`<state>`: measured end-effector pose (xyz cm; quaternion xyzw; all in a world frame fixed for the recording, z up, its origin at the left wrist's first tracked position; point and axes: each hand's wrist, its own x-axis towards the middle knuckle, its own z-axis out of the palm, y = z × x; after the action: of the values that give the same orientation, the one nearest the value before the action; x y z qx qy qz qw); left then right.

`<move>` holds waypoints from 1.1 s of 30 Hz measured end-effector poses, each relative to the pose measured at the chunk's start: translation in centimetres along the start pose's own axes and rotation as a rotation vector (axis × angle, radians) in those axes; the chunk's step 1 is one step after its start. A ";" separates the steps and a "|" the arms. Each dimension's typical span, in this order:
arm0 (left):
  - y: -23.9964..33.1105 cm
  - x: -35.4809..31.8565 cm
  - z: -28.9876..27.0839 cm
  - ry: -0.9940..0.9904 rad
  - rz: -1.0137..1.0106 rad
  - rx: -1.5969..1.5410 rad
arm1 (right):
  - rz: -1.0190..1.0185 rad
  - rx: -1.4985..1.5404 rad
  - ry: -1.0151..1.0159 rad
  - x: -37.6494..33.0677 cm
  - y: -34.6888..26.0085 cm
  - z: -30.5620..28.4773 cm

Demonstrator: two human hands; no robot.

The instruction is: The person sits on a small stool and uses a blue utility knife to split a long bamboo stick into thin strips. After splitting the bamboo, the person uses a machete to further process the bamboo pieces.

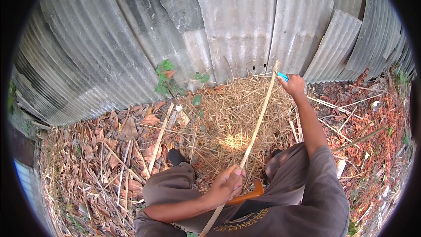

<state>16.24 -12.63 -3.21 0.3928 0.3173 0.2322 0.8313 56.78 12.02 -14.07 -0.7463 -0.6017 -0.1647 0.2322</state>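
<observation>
Fingers of the left hand (pixel 224 187) were curled snugly round a long pale stick (pixel 254 138), that forearm angled low across the lap, and out went the right arm, stretched forward, nearly straight! Fingers of the right hand (pixel 294 85) gripped a bright blue object (pixel 283 77) right by the stick's far end; whether the two touched, I couldn't tell. The stick slanted up from below the left fingers, through them, toward the right ones. Beyond the left fingers lay dry straw (pixel 228 105); just right of them, an orange-brown handle (pixel 246 194).
</observation>
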 end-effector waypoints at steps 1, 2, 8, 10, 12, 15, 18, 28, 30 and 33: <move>0.1 0.1 -0.1 -0.008 -0.001 0.002 | -0.001 -0.002 0.033 -0.1 0.2 0.5; 0.0 0.2 -0.2 -0.006 -0.001 -0.002 | -0.002 -0.003 0.067 0.0 0.5 0.8; -0.8 0.6 -0.2 0.021 0.061 -0.026 | 0.106 0.070 -0.103 0.2 -1.6 -0.5; -0.8 0.6 -0.3 0.006 0.085 -0.029 | 0.146 0.149 -0.075 0.3 -2.0 -0.3; -0.4 0.3 -0.4 0.040 0.046 0.005 | 0.244 0.249 -0.189 1.0 -3.7 -1.5; 0.0 0.6 -0.2 0.012 0.043 0.010 | 0.595 0.918 -0.739 2.6 -0.9 -0.4; -0.2 0.2 -0.5 0.039 0.047 0.007 | 0.460 0.816 -0.632 2.1 -3.0 -0.6; -1.0 -3.2 1.7 -0.205 -0.069 0.048 | 0.670 0.232 -0.247 -0.3 5.7 -4.3; -0.5 -2.1 0.0 -0.034 0.007 0.065 | 0.820 0.305 -0.214 0.5 6.2 -4.0; 0.2 -0.4 -1.6 0.052 0.073 -0.027 | 0.600 0.093 -0.437 -0.1 8.4 -2.6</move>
<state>14.77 -11.96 -3.66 0.3868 0.3210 0.2767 0.8190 65.04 9.08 -13.19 -0.8956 -0.3986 0.1011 0.1698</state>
